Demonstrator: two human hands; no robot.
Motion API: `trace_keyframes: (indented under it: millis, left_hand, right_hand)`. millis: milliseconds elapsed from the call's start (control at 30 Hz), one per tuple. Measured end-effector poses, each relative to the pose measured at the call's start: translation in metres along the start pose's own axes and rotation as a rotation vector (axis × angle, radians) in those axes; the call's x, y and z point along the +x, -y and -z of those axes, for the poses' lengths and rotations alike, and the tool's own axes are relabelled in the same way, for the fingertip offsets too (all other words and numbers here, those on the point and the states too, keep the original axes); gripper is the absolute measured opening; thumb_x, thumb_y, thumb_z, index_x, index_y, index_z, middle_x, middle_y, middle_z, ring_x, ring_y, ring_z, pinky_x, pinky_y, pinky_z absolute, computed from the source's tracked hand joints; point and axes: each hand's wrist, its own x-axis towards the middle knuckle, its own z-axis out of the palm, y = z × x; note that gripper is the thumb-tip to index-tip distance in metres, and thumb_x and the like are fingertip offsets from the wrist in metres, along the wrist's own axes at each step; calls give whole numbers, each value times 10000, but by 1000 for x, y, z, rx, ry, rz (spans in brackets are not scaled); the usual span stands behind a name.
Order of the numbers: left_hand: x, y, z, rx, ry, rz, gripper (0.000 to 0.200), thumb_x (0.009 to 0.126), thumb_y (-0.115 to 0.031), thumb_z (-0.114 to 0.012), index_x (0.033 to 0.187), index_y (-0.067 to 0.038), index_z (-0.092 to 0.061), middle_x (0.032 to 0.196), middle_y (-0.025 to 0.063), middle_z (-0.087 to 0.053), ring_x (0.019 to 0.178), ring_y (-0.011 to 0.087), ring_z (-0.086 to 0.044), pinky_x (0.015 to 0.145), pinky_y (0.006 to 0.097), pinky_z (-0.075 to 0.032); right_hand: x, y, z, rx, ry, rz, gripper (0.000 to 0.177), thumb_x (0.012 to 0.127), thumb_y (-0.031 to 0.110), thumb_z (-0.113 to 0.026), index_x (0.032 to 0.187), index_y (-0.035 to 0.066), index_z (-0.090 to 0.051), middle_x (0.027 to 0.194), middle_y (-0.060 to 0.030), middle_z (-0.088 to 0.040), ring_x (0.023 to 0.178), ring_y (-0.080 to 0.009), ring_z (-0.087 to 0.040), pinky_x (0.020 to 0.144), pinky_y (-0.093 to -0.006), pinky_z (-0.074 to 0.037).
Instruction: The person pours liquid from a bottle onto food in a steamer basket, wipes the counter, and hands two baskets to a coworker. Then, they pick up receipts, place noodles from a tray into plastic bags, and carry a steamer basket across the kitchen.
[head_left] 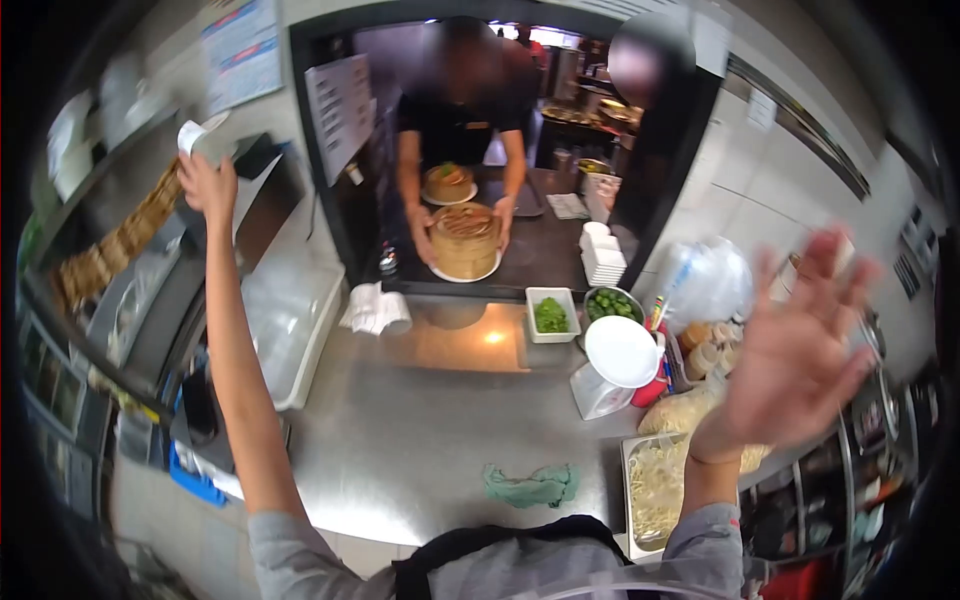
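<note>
Slip (190,135): white paper, pinched at the fingertips of the left hand (205,185), high at the upper left, in front of the wall shelves (110,250).

Left arm: stretched up and away from the body, sleeve pushed to the elbow. The fingers are closed on the slip's lower edge.

Right hand (800,345): raised at the right, palm forward, fingers spread wide. It holds and touches nothing, and sits above the right end of the worktop (420,430).

Containers:
- Steamer (465,240): round bamboo, lid on, standing on a white plate in the hatch beyond the worktop. A co-worker's hands (420,235) grip it on both sides. Contents are hidden.
- Second steamer (449,183): just behind the first, on its own plate, with something green on top.
- Tub (550,315): white, square, at the far edge of the worktop, holding chopped greens.
- Bowl (612,303): round, just right of the tub, holding darker green pieces.
- Disc (621,350): a white lid or plate, tilted, resting on a container near the bowl. What lies under it cannot be told.
- Tray (655,485): metal, at the near right below the right hand, filled with pale strands, either noodles or sprouts.

Cloth (532,485): green, crumpled, lying on the worktop just left of the tray.
</note>
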Motion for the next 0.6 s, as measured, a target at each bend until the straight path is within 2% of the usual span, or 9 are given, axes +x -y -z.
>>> trace_keyframes:
  millis: [33,67,133,200,267,433,533,567,600]
  left_hand:
    - [-29,-35,20,-217,-83,-157,594,838,-270,-531,1337,-19,-329,1432,169,-263,1294,436,-222,1056,467,-205]
    - [-76,-65,42,-455,46,-227,603,844,-179,-518,1375,-25,-277,1437,163,-261,1312,376,-230,1064,403,-211]
    - [-174,-160,126,-1236,644,181,673,812,-81,-498,1414,-29,-201,1468,96,-221,1319,209,-245,1043,307,-224]
    - [-244,-194,173,-1303,1056,27,786,752,-87,-531,1430,-39,-136,1489,67,-155,1327,183,-231,1008,278,-293]
    - [-298,-225,208,-1769,1307,557,838,705,-26,-528,1424,-4,-98,1468,98,-211,1355,187,-178,1082,330,-171]
    - [-340,-243,214,-1685,1397,576,602,751,-34,-612,1308,19,-391,1407,95,-326,1301,212,-292,1080,353,-170]
    - [-345,-247,210,-943,923,-168,404,732,-51,-675,1106,44,-556,1306,88,-447,1200,217,-418,1047,354,-237]
    - [-346,-245,205,-1023,1036,-110,360,735,-43,-675,1067,48,-568,1267,90,-478,1167,208,-442,1014,345,-278]
    - [-349,-240,199,-1101,1147,-48,316,739,-35,-676,1027,52,-581,1228,92,-509,1135,199,-466,982,336,-319]
  right_hand:
    - [-1,-12,12,-142,174,-106,470,876,268,-455,1281,37,-393,1409,-181,-237,1321,-288,-190,1058,-509,-125]
    - [1,-29,22,-507,480,-171,442,850,214,-489,1252,36,-438,1357,-164,-325,1272,-282,-281,1032,-485,-195]
    - [-7,-72,35,-1136,1004,-67,403,800,106,-558,1195,32,-529,1254,-129,-502,1173,-268,-464,981,-438,-334]
    - [-40,-102,43,-1521,1230,109,614,768,176,-588,1319,19,-366,1368,-126,-387,1240,-260,-403,1017,-469,-280]
    - [-67,-123,69,-1629,1258,231,711,702,226,-613,1328,12,-354,1196,-109,-508,1108,-247,-495,976,-452,-327]
    - [-84,-101,100,-1604,1394,51,676,708,144,-580,1339,47,-359,881,-49,-627,718,-177,-581,871,-351,-434]
    - [-76,-78,104,-1335,1359,-411,633,710,104,-597,1307,59,-391,833,-127,-634,794,-266,-636,744,-431,-467]
    - [-69,-72,103,-1260,1336,-700,647,706,123,-639,1305,93,-398,890,-164,-628,831,-290,-629,701,-424,-486]
    - [-61,-70,114,-1167,1288,-635,630,702,138,-653,1285,89,-420,902,-164,-626,834,-286,-629,695,-420,-489]
